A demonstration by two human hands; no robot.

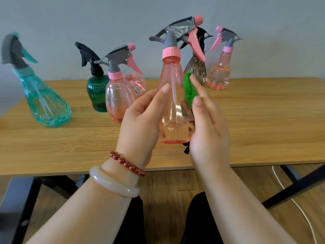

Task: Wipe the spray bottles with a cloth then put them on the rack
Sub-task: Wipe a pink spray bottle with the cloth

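Pale bangle [114,185] and red bead bracelet [127,163] circle the left wrist as the left hand [140,120] grips a pink spray bottle [173,103] upright above the wooden surface [255,129]. The right hand [209,131] presses a green cloth [189,88] against the bottle's side with straight fingers [194,83]. Behind, a teal bottle [45,103], a dark green bottle [97,92] and further pink bottles [219,74] stand on the surface.
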